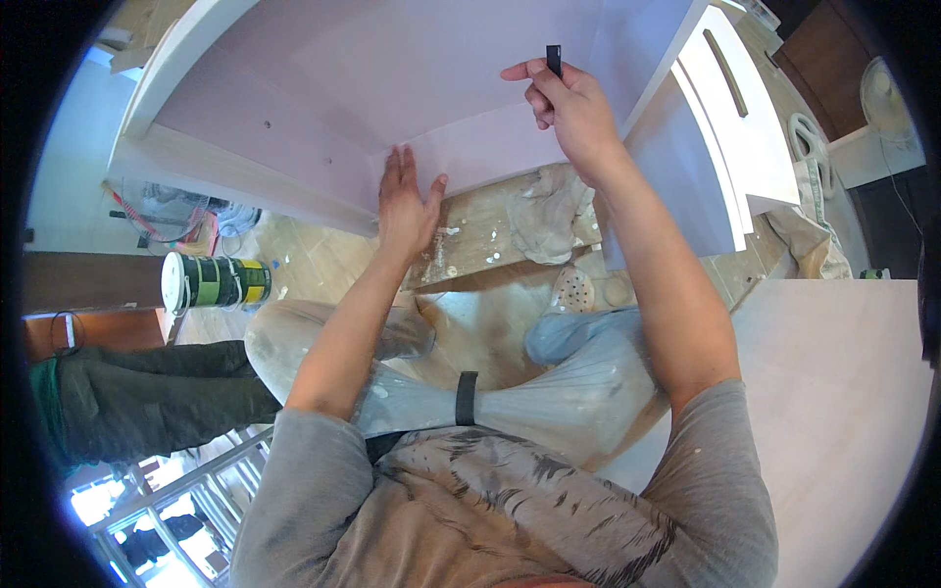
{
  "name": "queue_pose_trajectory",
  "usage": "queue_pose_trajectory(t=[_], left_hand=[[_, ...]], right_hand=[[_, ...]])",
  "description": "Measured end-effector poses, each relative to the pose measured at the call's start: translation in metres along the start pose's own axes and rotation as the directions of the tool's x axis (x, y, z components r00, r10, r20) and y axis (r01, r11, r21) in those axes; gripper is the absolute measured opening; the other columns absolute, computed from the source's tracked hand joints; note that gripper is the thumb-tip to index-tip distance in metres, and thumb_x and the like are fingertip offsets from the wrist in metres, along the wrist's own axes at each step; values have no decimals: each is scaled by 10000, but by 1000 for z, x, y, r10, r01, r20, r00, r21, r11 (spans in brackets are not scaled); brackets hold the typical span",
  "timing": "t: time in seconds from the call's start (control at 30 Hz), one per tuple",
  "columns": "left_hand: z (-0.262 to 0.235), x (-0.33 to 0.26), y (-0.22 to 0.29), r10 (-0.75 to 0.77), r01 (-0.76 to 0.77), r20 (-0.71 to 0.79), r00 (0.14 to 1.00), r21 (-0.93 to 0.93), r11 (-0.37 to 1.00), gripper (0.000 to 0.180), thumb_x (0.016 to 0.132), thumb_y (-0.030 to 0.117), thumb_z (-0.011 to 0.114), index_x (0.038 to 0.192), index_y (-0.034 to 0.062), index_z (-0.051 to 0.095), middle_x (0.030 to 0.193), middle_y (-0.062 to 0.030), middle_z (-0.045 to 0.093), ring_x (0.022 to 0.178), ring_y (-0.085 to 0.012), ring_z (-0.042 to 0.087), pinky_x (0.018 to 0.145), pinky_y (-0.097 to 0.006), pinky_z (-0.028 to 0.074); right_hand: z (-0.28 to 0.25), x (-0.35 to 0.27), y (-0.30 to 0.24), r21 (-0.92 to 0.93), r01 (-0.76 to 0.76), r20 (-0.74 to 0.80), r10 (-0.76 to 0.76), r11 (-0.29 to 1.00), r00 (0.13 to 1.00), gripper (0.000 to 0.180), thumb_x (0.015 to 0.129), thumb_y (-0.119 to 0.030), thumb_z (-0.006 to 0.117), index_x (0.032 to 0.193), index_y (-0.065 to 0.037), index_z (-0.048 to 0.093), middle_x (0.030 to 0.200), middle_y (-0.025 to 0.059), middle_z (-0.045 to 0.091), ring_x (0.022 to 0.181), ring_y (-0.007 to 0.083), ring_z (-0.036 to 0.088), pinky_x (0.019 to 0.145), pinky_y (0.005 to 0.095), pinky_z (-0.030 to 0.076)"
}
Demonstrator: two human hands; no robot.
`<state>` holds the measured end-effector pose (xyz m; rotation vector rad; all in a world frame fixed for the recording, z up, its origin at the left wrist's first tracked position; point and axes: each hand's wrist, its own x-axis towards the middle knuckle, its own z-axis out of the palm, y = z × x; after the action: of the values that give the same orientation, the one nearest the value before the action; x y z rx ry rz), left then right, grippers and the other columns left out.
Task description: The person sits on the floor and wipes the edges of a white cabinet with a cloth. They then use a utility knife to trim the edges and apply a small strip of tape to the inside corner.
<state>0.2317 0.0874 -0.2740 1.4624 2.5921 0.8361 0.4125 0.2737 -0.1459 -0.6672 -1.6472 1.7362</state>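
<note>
The right hand (573, 103) clamps a small black object (554, 61) of unclear kind before a pale cabinet (323, 98) while the left hand (406, 214), thumb spread from its fingers (392, 171), rests against it, seemingly a bracing step that calls next for steady control.

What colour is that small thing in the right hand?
The small thing is black, seen best in the head view.
</note>
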Motion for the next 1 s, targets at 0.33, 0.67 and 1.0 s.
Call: queue_pose_trajectory(t=[0.33,0.67,1.0], left_hand=[[5,-34,92,246,-16,546,801,-391,920,585,1080,490,510,1470,64,606,1654,-187,439,1443,-400,499,1237,-470,366],[77,4,19,128,-107,-50,990,301,947,682,1096,457,461,1577,-27,457,1649,-271,418,1597,-411,293,1326,-524,164],[22,16,-21,48,-49,-47,998,-40,998,363,991,239,677,1319,101,745,1338,-123,655,1282,-294,580,1096,-484,443]], right_hand=[[-8,6,-1,-214,-28,52,40,976,998,587,1063,-562,509,1352,-97,719,1142,93,681,925,178,567,778,335,499],[-25,31,77,-221,-174,-9,177,960,984,278,1049,-159,591,1244,-90,777,970,-28,704,792,87,531,702,264,458],[0,40,141,-537,-77,-4,89,840,996,220,947,-174,787,1124,-43,795,970,81,766,829,184,658,788,344,537]])
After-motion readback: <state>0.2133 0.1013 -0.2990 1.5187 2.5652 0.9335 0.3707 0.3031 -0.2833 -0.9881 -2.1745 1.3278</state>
